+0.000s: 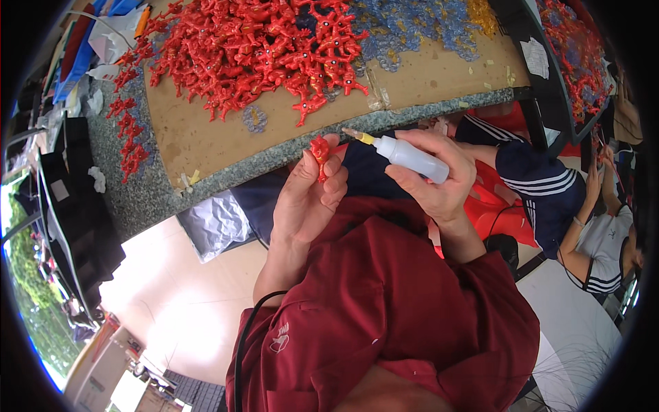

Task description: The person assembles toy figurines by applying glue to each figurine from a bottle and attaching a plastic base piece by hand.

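Red figurine [320, 155], partly finger-hidden, pinched in left hand [302, 199]; right hand [455, 187] grips white bottle [410, 159].

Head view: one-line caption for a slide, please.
Left hand holds a small red figure, right hand a white bottle, near a heap of red figures.

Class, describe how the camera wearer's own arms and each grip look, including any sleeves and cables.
The left grip and right grip are ordinary bare hands, with no glove, watch or bracelet showing. The forearms are uncovered below dark red sleeves. A thin black cable curves over the red cloth on the left side.
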A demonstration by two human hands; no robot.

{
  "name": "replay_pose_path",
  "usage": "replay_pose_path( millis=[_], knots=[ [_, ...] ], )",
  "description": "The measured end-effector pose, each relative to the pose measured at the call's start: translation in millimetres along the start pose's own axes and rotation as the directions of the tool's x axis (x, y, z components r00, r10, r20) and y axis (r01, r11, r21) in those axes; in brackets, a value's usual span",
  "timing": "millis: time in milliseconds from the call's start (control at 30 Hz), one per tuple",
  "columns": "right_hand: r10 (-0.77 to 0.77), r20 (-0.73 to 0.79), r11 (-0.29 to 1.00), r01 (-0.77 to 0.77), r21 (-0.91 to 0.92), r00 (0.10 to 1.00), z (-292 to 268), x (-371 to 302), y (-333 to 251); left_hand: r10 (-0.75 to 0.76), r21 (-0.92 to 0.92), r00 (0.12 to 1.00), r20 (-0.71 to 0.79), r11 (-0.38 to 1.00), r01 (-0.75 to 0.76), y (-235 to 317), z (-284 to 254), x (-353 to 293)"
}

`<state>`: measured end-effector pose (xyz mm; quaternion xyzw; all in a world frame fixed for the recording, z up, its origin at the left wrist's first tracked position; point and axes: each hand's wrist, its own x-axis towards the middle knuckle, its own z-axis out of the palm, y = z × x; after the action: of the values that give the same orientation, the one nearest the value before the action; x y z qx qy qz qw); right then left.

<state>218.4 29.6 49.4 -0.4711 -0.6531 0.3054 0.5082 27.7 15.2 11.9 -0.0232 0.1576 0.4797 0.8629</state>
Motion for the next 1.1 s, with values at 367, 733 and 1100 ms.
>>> replay_pose_path(
  millis=[367,733,1100],
  knots=[
    [-0.123,0.04,0.985,0.127,-0.121,0.992,6.1,-4.2,0.7,0.037,0.048,0.999,-0.013,0.998,-0.036,-0.6,1.4,1.4],
    [-0.098,0.055,0.986,0.104,-0.129,0.994,0.2,-2.0,-4.7,0.067,0.166,0.997,-0.036,0.984,-0.06,-2.1,1.2,2.1],
    [0.008,0.077,0.999,-0.004,-0.045,0.997,2.5,-4.9,-3.6,0.016,0.162,0.999,0.029,0.987,-0.021,-3.6,-3.7,3.3]
  ],
)
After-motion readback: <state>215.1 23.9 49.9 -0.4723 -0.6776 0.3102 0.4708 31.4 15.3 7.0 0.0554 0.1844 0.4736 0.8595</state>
